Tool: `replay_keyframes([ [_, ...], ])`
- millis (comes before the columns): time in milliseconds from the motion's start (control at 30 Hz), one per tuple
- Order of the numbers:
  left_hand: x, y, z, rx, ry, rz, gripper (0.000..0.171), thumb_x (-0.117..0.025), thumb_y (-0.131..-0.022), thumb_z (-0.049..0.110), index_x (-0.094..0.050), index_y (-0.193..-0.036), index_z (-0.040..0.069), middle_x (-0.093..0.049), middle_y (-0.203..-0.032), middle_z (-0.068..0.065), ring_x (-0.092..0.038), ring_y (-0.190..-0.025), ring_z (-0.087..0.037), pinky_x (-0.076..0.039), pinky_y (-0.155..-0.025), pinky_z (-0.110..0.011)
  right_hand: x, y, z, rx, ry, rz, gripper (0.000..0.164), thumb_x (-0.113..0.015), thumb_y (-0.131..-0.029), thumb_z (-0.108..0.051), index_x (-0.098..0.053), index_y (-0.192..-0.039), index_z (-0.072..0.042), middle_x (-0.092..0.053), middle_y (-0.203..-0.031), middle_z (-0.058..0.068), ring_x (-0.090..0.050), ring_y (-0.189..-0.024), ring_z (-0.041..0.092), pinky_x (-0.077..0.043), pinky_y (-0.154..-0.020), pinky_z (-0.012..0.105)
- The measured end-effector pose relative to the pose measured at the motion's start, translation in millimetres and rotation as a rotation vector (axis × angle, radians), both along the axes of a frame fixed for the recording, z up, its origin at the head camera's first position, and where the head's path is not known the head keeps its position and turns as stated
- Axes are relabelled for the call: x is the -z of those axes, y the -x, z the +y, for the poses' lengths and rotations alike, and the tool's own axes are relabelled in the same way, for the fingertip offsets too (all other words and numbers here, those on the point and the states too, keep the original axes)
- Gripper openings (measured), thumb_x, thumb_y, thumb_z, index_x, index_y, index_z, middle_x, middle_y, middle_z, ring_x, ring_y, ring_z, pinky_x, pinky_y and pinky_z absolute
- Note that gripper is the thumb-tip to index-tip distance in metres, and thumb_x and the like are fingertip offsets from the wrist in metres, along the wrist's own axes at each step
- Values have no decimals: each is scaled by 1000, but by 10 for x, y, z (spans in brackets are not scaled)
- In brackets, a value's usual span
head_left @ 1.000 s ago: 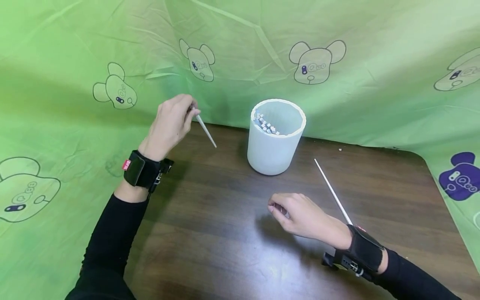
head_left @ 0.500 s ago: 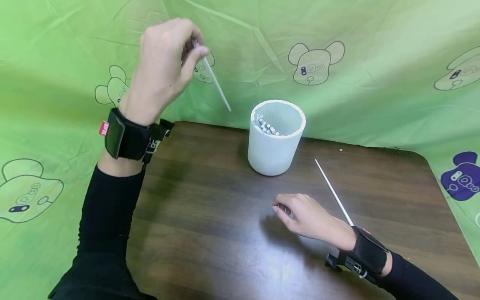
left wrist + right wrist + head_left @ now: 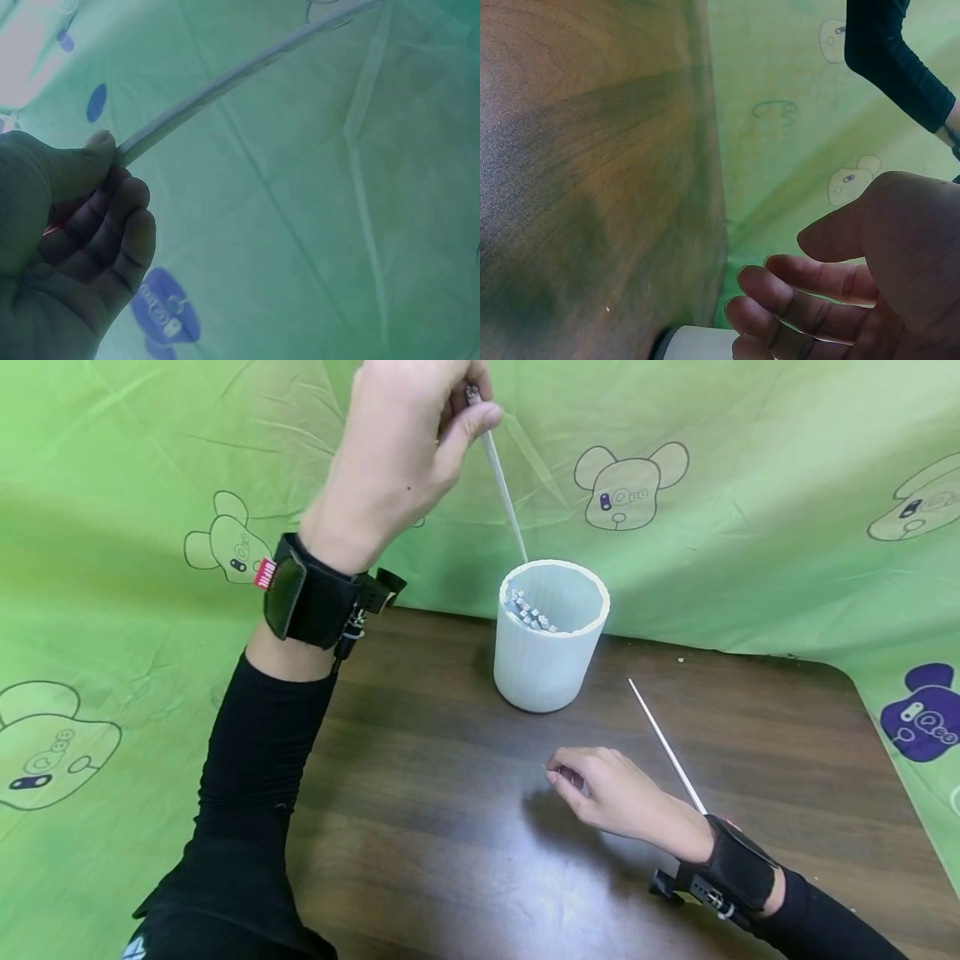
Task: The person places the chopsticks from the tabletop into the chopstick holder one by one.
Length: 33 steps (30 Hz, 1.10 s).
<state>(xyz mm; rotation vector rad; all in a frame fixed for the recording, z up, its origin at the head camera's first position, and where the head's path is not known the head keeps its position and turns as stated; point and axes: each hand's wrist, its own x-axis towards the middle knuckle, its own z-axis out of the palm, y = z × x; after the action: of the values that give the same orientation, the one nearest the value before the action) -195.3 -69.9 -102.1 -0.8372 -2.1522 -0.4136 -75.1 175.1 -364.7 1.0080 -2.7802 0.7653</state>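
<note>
My left hand (image 3: 408, 456) pinches the upper end of a white chopstick (image 3: 504, 493) between thumb and fingers. The chopstick slants down to the right, its lower tip by the back rim of a pale blue cup (image 3: 543, 668); whether they touch I cannot tell. Inside the cup, several chopsticks (image 3: 531, 612) lean against the left wall with their square ends up. In the left wrist view the held chopstick (image 3: 225, 84) rises from the fingertips to the upper right. My right hand (image 3: 618, 793) hovers over the table with loosely curled fingers and holds nothing.
Another white chopstick (image 3: 666, 743) lies on the brown wooden table (image 3: 420, 827), its near end hidden by the right wrist strap. A tiny white bit (image 3: 681, 659) lies near the back edge. Green printed cloth (image 3: 720, 568) hangs behind and at the sides.
My left hand has risen with the chopstick, then moved right, bringing its lower tip from left of the cup to the rim. The right hand has shifted slightly right. The cup stays put.
</note>
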Motion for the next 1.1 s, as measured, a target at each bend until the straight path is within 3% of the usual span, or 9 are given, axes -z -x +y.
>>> replay_keyframes([
  [200, 159, 71, 112, 42, 21, -82, 31, -49, -90, 31, -61, -95, 2, -65, -90, -7, -52, -78, -13, -41, -73, -22, 6, 7, 16, -6, -4, 1, 7, -58, -85, -20, -60, -81, -25, -50, -67, -20, -45, -58, -7, -39, -52, 11],
  [400, 375, 219, 237, 70, 83, -204, 24, -53, -89, 24, -59, -96, 2, -65, -94, -8, -56, -82, -13, -46, -76, -22, 10, 5, 41, 2, 6, -20, 7, -58, -85, -19, -61, -83, -26, -53, -68, -20, -46, -59, -8, -41, -54, 11],
  [833, 879, 583, 397, 45, 210, -376, 18, -55, -89, 23, -60, -96, 7, -65, -94, -4, -59, -86, -15, -47, -80, -24, -1, -25, 104, 21, 8, -34, 8, -59, -85, -19, -60, -82, -26, -53, -68, -20, -45, -58, -7, -40, -53, 11],
  [1100, 1161, 712, 426, 3, 302, -471, 20, -53, -89, 26, -60, -97, 9, -65, -96, -4, -60, -89, -16, -48, -80, -25, 1, -36, 125, 49, -4, -45, 8, -59, -84, -20, -60, -82, -27, -53, -68, -21, -46, -58, -7, -40, -54, 12],
])
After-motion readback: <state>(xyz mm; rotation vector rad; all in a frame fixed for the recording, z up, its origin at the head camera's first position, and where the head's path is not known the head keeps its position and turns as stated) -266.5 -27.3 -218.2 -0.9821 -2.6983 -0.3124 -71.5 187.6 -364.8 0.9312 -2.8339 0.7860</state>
